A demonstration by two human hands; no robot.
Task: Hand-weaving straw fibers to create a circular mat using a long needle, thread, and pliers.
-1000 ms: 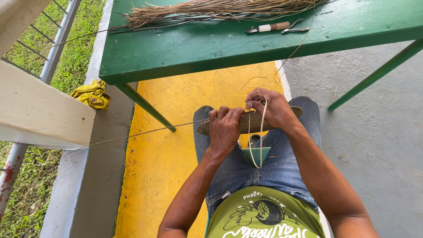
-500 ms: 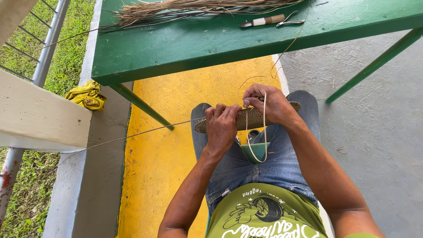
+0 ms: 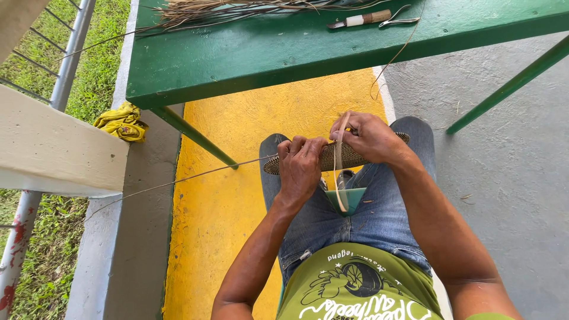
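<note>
Over the person's knees, both hands work on a flat woven piece (image 3: 349,156) of brown fibre, seen edge-on and held level above the jeans. The left hand (image 3: 300,168) has its grip closed over the left part of the woven piece, fingers curled across its top. The right hand (image 3: 370,137) grips the right part, and its fingertips pinch a pale strip (image 3: 336,172) that loops down in front of the weave toward the lap. A thin strand (image 3: 178,179) runs leftward from the weave over the yellow floor. On the far green surface (image 3: 267,53) lie a bundle of dry fibres (image 3: 237,9), a knife (image 3: 361,19) and small pliers (image 3: 400,18). A yellow cloth (image 3: 122,121) sits left, by the railing.
</note>
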